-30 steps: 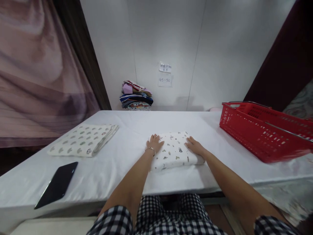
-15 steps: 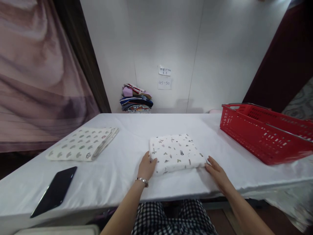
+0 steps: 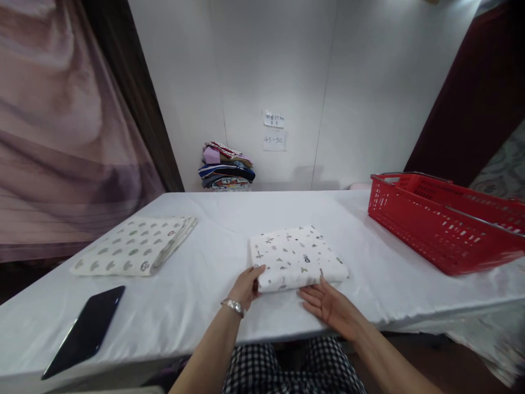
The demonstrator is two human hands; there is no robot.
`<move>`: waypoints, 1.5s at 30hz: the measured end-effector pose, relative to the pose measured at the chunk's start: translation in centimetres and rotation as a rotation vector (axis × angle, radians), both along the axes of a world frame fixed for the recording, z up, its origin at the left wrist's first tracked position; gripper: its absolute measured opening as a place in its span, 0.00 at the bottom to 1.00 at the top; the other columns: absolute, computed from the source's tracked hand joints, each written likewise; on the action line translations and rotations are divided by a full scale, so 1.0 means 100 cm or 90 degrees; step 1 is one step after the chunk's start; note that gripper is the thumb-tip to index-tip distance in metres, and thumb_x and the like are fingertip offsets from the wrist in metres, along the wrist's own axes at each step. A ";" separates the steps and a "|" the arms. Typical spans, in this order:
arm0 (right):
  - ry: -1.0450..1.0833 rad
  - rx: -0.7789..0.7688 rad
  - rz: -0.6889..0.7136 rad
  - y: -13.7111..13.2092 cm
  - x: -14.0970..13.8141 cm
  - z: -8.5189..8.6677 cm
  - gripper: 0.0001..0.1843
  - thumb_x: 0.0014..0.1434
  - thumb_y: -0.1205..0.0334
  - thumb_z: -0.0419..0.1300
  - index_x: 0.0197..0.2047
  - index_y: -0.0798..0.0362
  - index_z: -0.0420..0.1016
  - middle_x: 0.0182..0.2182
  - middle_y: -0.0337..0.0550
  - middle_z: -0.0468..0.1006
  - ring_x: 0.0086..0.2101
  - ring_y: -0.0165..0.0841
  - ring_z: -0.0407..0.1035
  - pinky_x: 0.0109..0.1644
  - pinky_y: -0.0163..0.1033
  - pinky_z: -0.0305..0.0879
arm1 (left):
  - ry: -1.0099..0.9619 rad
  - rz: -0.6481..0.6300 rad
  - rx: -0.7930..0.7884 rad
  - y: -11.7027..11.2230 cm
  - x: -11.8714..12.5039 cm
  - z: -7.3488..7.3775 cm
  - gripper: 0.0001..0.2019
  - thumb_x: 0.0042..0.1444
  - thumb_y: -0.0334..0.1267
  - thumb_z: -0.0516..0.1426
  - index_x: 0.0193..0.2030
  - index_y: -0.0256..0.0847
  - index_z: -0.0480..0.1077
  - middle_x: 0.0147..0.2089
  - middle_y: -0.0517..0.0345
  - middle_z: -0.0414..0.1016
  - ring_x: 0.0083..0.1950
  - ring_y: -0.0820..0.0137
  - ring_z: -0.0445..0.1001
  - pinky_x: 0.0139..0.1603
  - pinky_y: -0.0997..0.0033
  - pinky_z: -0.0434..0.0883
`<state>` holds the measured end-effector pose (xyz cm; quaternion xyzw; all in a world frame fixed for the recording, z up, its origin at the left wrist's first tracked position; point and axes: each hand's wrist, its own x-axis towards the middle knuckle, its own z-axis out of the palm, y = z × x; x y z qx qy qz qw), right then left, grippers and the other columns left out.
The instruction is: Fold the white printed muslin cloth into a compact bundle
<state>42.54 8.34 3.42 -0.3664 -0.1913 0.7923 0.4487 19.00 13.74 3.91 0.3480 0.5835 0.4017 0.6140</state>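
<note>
A folded white cloth [image 3: 295, 256] with small grey and brown prints lies on the white-covered table in front of me. At its near left corner is my left hand [image 3: 247, 285], thumb on top and fingers curled against the side and underneath, pinching the corner. My right hand [image 3: 328, 303] is at the front edge, palm turned partly up, fingers stretched out with their tips at or just under the cloth. The thumb of that hand points up against the edge, and the hand is open.
To the left lies another folded cream cloth [image 3: 135, 246] with a grey print, and nearer a black tablet-like slab [image 3: 84, 331]. A red plastic basket [image 3: 443, 230] stands at the right. Behind the table is a pile of folded fabrics [image 3: 227, 167] by the wall.
My right hand has moved left from the cloth's near right corner to the middle of its front edge, turning palm up. My left hand has slid down to the near left corner.
</note>
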 end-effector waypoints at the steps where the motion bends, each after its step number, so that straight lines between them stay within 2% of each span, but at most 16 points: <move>1: 0.014 0.010 -0.001 0.006 -0.008 0.002 0.24 0.54 0.50 0.58 0.49 0.56 0.65 0.52 0.54 0.68 0.53 0.39 0.62 0.55 0.44 0.63 | -0.038 -0.002 -0.013 -0.003 0.003 0.002 0.20 0.47 0.49 0.57 0.44 0.38 0.67 0.31 0.55 0.75 0.27 0.72 0.71 0.23 0.76 0.63; 3: 0.036 0.023 -0.050 0.017 -0.017 0.003 0.25 0.54 0.48 0.57 0.50 0.54 0.64 0.52 0.51 0.69 0.53 0.38 0.63 0.53 0.44 0.64 | -0.077 0.001 -0.029 -0.010 0.009 0.004 0.19 0.46 0.48 0.58 0.42 0.39 0.67 0.30 0.57 0.74 0.26 0.74 0.69 0.21 0.77 0.61; 5: 0.044 0.024 -0.134 0.027 -0.018 -0.001 0.24 0.54 0.49 0.58 0.50 0.52 0.64 0.51 0.47 0.70 0.52 0.36 0.63 0.52 0.42 0.66 | -0.072 -0.008 -0.036 -0.022 0.016 0.003 0.20 0.44 0.48 0.60 0.41 0.40 0.66 0.27 0.59 0.73 0.23 0.75 0.68 0.21 0.77 0.61; 7: 0.026 0.015 -0.205 0.033 -0.011 -0.007 0.22 0.52 0.54 0.61 0.49 0.51 0.64 0.50 0.42 0.71 0.50 0.35 0.65 0.51 0.39 0.67 | -0.046 -0.065 -0.044 -0.033 0.020 0.000 0.22 0.43 0.49 0.61 0.43 0.41 0.66 0.25 0.60 0.71 0.21 0.75 0.67 0.21 0.76 0.62; 9: -0.018 0.005 -0.232 0.035 0.000 -0.015 0.22 0.49 0.58 0.63 0.48 0.49 0.66 0.48 0.40 0.73 0.48 0.34 0.67 0.49 0.37 0.69 | 0.020 -0.142 -0.040 -0.040 0.018 -0.001 0.21 0.44 0.52 0.59 0.41 0.41 0.67 0.25 0.59 0.71 0.21 0.73 0.68 0.21 0.74 0.64; 11: -0.063 -0.004 -0.235 0.034 0.012 -0.020 0.21 0.48 0.59 0.64 0.47 0.50 0.67 0.45 0.40 0.75 0.46 0.36 0.69 0.46 0.38 0.71 | 0.176 -0.167 0.022 -0.039 0.007 0.002 0.19 0.48 0.55 0.55 0.35 0.42 0.69 0.26 0.57 0.72 0.23 0.70 0.70 0.23 0.72 0.65; 13: -0.084 -0.017 -0.234 0.031 0.022 -0.022 0.22 0.48 0.58 0.63 0.47 0.51 0.67 0.44 0.41 0.76 0.45 0.38 0.69 0.45 0.40 0.71 | 0.405 -0.116 0.138 -0.026 -0.008 0.010 0.18 0.51 0.56 0.51 0.31 0.42 0.70 0.28 0.56 0.73 0.28 0.68 0.71 0.28 0.70 0.66; 15: -0.087 -0.034 -0.239 0.028 0.029 -0.020 0.23 0.48 0.59 0.62 0.48 0.53 0.67 0.44 0.43 0.76 0.46 0.40 0.69 0.46 0.43 0.70 | 0.590 -0.054 0.238 -0.005 -0.018 0.018 0.17 0.53 0.53 0.49 0.35 0.43 0.71 0.32 0.55 0.74 0.34 0.66 0.72 0.35 0.69 0.66; 18: -0.086 -0.045 -0.219 0.026 0.038 -0.015 0.23 0.49 0.59 0.60 0.49 0.55 0.67 0.43 0.46 0.76 0.46 0.42 0.69 0.48 0.46 0.68 | 0.681 -0.070 0.293 0.035 -0.013 0.023 0.20 0.55 0.52 0.47 0.42 0.41 0.70 0.43 0.53 0.74 0.42 0.66 0.72 0.43 0.69 0.65; 21: -0.100 -0.043 -0.195 0.024 0.041 -0.010 0.23 0.51 0.57 0.59 0.50 0.55 0.68 0.44 0.47 0.76 0.46 0.44 0.69 0.49 0.48 0.67 | 0.700 -0.196 0.253 0.071 0.013 0.017 0.24 0.55 0.53 0.45 0.48 0.39 0.69 0.51 0.48 0.70 0.50 0.63 0.69 0.49 0.67 0.63; 24: -0.120 -0.021 -0.204 0.022 0.039 -0.007 0.25 0.51 0.54 0.60 0.52 0.54 0.66 0.45 0.47 0.75 0.46 0.43 0.69 0.48 0.48 0.67 | 0.702 -0.290 0.206 0.097 0.040 0.010 0.27 0.55 0.55 0.43 0.48 0.37 0.68 0.52 0.44 0.70 0.53 0.58 0.67 0.50 0.64 0.63; 29: -0.132 0.010 -0.223 0.023 0.035 -0.004 0.30 0.49 0.57 0.63 0.55 0.51 0.63 0.45 0.48 0.75 0.43 0.42 0.71 0.47 0.47 0.67 | 0.660 -0.373 0.122 0.120 0.057 0.020 0.29 0.48 0.56 0.51 0.49 0.33 0.67 0.50 0.41 0.71 0.50 0.56 0.70 0.45 0.65 0.66; 35: -0.180 0.035 -0.253 0.031 0.041 0.003 0.34 0.47 0.60 0.63 0.58 0.48 0.60 0.43 0.45 0.77 0.40 0.42 0.72 0.46 0.48 0.66 | 0.625 -0.446 0.053 0.127 0.056 0.034 0.33 0.44 0.58 0.54 0.49 0.32 0.67 0.53 0.41 0.69 0.51 0.56 0.69 0.45 0.66 0.66; 39: -0.169 0.071 -0.269 0.036 0.050 0.011 0.34 0.47 0.61 0.61 0.58 0.48 0.60 0.42 0.46 0.77 0.39 0.44 0.72 0.45 0.49 0.66 | 0.573 -0.450 0.044 0.124 0.055 0.031 0.37 0.44 0.63 0.51 0.51 0.32 0.66 0.56 0.40 0.66 0.53 0.55 0.68 0.45 0.66 0.65; 45: -0.158 0.075 -0.251 0.053 0.052 0.033 0.33 0.46 0.61 0.61 0.57 0.51 0.61 0.41 0.48 0.77 0.37 0.45 0.72 0.42 0.49 0.67 | 0.497 -0.427 0.083 0.112 0.052 0.019 0.38 0.46 0.66 0.46 0.49 0.34 0.68 0.51 0.41 0.71 0.49 0.55 0.71 0.44 0.65 0.65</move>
